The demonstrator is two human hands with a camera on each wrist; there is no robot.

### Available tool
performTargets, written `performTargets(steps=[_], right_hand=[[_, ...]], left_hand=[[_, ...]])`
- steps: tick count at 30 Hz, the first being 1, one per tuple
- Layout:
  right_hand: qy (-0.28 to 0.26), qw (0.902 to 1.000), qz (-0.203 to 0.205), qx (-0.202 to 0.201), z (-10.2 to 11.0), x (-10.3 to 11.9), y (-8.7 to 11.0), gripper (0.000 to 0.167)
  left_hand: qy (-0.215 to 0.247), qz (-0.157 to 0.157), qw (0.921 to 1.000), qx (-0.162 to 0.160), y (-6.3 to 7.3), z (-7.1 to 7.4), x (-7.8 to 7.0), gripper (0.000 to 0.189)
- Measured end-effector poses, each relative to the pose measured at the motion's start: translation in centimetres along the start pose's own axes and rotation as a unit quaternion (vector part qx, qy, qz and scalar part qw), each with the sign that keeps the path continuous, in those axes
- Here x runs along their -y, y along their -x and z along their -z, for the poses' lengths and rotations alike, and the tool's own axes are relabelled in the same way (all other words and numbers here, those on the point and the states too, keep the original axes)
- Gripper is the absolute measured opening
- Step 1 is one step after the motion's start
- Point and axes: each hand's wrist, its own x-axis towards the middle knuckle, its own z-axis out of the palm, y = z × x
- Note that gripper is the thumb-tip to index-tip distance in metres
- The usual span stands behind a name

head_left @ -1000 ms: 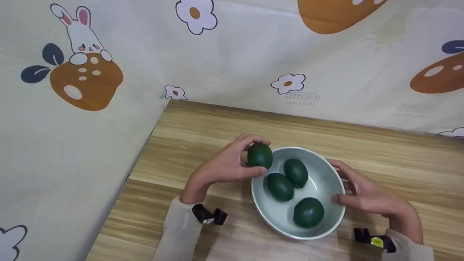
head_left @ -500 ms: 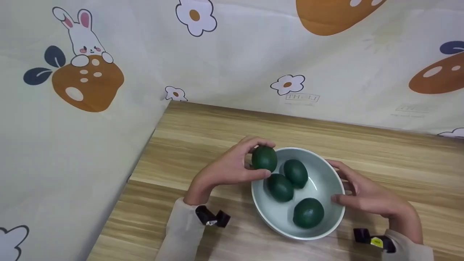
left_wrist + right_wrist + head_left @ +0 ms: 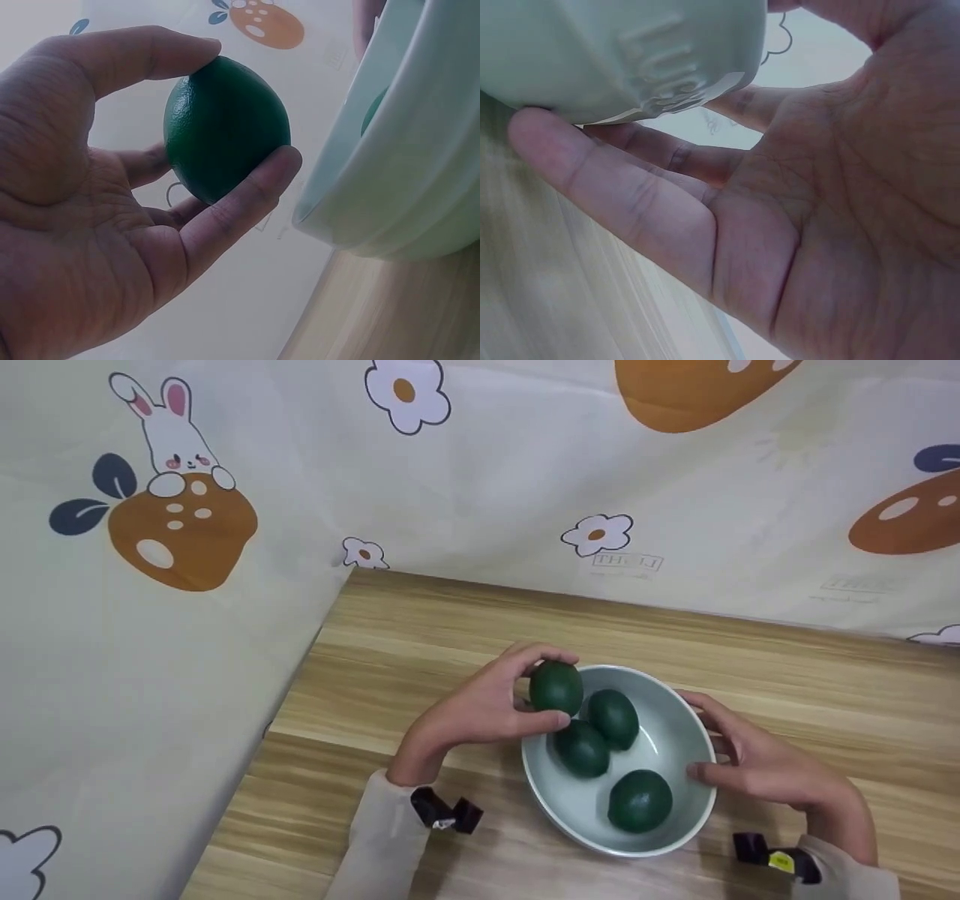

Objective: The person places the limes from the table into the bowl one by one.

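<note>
A dark green, egg-shaped avocado (image 3: 556, 688) is pinched between the thumb and fingers of my left hand (image 3: 491, 701), over the left rim of a pale green bowl (image 3: 686, 810). In the left wrist view the held avocado (image 3: 225, 127) is apart from the bowl's wall (image 3: 405, 172). Inside the bowl lie three similar avocados: one at the back (image 3: 613, 720), one at the left (image 3: 582, 750) and one at the front (image 3: 640, 801). My right hand (image 3: 765, 757) grips the bowl's right side, thumb over the rim, fingers against the outside. Raised lettering (image 3: 667, 64) marks the bowl in the right wrist view.
The bowl stands on a wood-grain table (image 3: 360, 660). Behind and to the left hangs a pale sheet (image 3: 487, 472) printed with flowers, orange fruit shapes and a rabbit. Black camera straps (image 3: 446, 811) sit on both wrists over light sleeves (image 3: 386, 832).
My left hand has carried its avocado a little to the right, farther over the bowl's rim. The right hand, the bowl and the avocados in it have stayed in place.
</note>
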Motion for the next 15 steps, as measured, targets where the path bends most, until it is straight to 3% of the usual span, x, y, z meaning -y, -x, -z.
performTargets(steps=[15], right_hand=[[0.001, 1.0, 0.005, -0.002, -0.17, 0.06, -0.02, 0.086]], left_hand=[[-0.01, 0.007, 0.9999, 0.007, -0.23, -0.4, -0.33, 0.061]])
